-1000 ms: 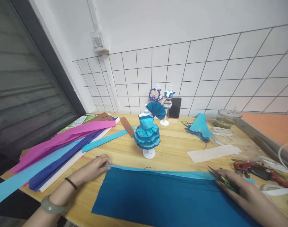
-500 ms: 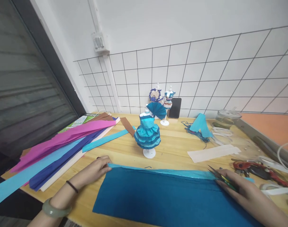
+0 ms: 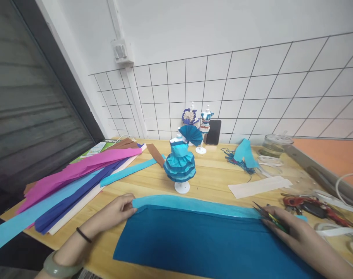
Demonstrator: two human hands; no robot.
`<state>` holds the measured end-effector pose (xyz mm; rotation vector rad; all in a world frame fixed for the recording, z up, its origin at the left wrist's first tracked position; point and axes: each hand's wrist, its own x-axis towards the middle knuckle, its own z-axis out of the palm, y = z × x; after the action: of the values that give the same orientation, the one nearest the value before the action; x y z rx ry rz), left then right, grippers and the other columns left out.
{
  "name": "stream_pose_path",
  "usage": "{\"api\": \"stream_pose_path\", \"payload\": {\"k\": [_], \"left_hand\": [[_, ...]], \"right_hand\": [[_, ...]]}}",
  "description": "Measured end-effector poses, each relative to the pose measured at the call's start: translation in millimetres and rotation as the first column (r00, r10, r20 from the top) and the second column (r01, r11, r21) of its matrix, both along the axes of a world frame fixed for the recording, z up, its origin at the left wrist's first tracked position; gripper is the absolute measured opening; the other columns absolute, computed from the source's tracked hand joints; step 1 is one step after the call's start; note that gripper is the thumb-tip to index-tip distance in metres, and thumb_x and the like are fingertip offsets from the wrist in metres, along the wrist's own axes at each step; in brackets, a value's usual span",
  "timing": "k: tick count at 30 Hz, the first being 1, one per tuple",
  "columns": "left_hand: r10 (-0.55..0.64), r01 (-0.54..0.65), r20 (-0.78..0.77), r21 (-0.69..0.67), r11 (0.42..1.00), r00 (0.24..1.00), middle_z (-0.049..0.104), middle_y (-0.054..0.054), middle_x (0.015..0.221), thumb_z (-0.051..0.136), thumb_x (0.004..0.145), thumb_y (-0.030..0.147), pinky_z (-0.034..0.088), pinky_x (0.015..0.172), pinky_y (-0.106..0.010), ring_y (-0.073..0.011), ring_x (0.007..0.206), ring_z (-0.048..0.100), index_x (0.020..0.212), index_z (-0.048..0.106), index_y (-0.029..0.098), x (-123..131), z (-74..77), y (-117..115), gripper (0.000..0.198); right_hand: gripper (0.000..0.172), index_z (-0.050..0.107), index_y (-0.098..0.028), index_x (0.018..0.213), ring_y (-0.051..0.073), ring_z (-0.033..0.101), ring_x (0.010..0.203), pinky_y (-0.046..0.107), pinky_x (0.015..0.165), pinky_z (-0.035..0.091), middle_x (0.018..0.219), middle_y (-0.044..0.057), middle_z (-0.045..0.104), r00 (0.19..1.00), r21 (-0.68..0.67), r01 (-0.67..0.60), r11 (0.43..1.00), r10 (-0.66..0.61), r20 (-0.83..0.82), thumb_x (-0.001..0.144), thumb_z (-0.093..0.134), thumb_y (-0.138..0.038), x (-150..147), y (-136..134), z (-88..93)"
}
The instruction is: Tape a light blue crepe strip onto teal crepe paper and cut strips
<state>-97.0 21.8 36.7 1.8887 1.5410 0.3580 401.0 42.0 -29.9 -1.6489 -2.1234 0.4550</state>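
My left hand [image 3: 120, 212] pinches the left end of a light blue crepe paper strip [image 3: 194, 205]. The strip lies along the far edge of a dark teal crepe paper sheet [image 3: 188, 244] spread at the table's front. Over the strip's right end, my right hand [image 3: 300, 234] is wrapped round small scissors [image 3: 260, 211], whose blades point up and left. My right fingertips also rest at the paper there; whether they grip it I cannot tell. Just beyond the sheet stands a miniature dress form [image 3: 180, 164] in a tiered blue paper dress with a fan at its shoulder.
Coloured paper strips [image 3: 77, 170] are piled at the left. Two more small dress forms [image 3: 205, 128] and a phone [image 3: 213, 132] stand by the wall. To the right are blue scraps [image 3: 246, 153], a pale strip [image 3: 260, 186], a glass jar [image 3: 276, 144] and red-handled keys or tools [image 3: 312, 207].
The left end of the light blue strip has been raised and turned, so a wider band of it shows. My right hand with the scissors stays almost in place.
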Motion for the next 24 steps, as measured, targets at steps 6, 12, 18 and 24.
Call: {"api": "stream_pose_path", "payload": {"k": [6,12,18,24], "left_hand": [[0.089,-0.084,0.091,-0.057,0.995,0.992,0.025,0.007,0.061,0.049,0.077,0.046,0.025,0.052,-0.022,-0.0101,0.055,0.027,0.062,0.029,0.022,0.4,-4.1,4.0,0.035],[0.175,-0.167,0.224,-0.053,0.985,0.959,0.023,0.009,0.062,0.055,0.074,0.045,0.025,0.052,-0.021,-0.0089,0.054,0.024,0.073,0.035,0.022,-0.6,-12.9,5.3,0.031],[0.261,-0.253,0.297,-0.065,0.965,0.918,0.028,0.011,0.055,0.058,0.071,0.043,0.026,0.051,-0.022,-0.0084,0.049,0.028,0.091,0.043,0.021,5.1,-17.5,4.4,0.033],[0.307,-0.302,0.388,-0.074,0.95,0.869,0.03,0.013,0.05,0.061,0.067,0.039,0.025,0.048,-0.021,-0.0073,0.046,0.029,0.095,0.046,0.019,13.3,-10.9,0.0,0.038]], "right_hand": [[0.034,0.056,-0.024,0.103,0.024,0.059,0.1,0.03,0.086,0.045,0.11,0.007,0.065,1.0,-0.047,-0.026,0.999,0.025,-0.015,0.084,0.042,-0.048,-0.9,-1.2,2.9],[0.03,0.055,-0.026,0.102,0.024,0.058,0.103,0.032,0.087,0.044,0.112,0.007,0.064,1.0,-0.066,-0.017,0.998,0.017,-0.007,0.084,0.042,-0.047,1.4,-2.2,0.4],[0.031,0.056,-0.027,0.101,0.025,0.059,0.1,0.034,0.086,0.045,0.11,0.007,0.065,1.0,-0.058,0.005,0.998,-0.006,-0.017,0.082,0.043,-0.048,1.3,-2.1,-0.1],[0.032,0.058,-0.025,0.101,0.024,0.06,0.099,0.032,0.085,0.046,0.11,0.007,0.066,1.0,-0.058,0.009,0.998,-0.009,0.007,0.082,0.043,-0.047,-1.9,-1.9,5.1]]}}
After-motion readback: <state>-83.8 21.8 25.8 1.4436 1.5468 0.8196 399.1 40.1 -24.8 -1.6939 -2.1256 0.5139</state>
